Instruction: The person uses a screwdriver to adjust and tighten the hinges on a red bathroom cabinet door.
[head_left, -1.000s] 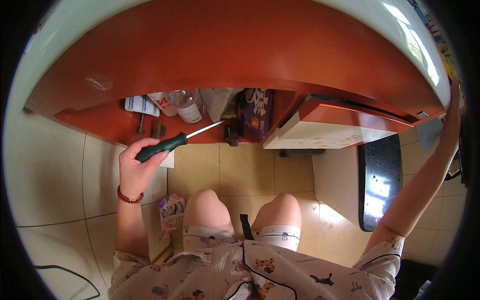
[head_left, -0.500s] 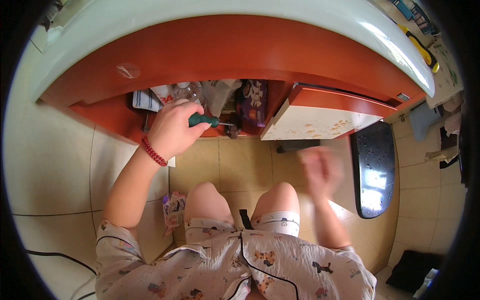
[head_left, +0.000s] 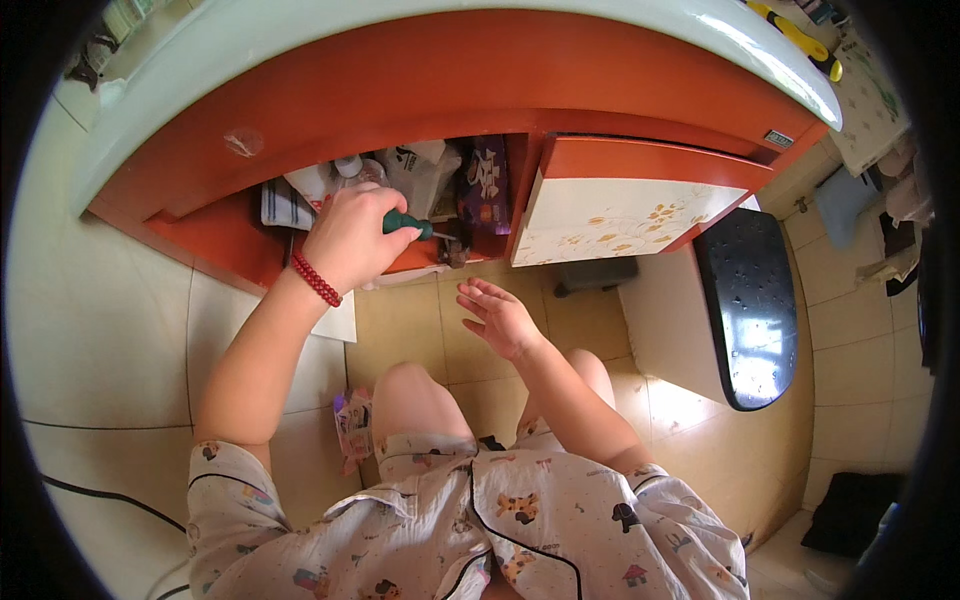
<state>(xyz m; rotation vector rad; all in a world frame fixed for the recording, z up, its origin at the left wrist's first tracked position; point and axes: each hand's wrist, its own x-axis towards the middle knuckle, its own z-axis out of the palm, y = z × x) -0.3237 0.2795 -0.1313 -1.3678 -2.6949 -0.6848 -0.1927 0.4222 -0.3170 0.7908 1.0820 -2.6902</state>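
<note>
At the open left side of the red cabinet (head_left: pixel 380 90), the left hand (head_left: pixel 350 236) grips a screwdriver (head_left: pixel 410 225), covering part of its handle; whether the tip touches the brown fitting (head_left: pixel 453 253) is hard to tell. The screwdriver is dark green with a slim metal shaft. The right hand (head_left: pixel 505 322), fingers loosely spread, empty, has moved left since half a second ago.

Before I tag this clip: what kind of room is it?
Likely a home bathroom, though no toilet or tap shows. Clues: glossy white countertop over an orange-red vanity cabinet, and a tiled wall at right.
</note>
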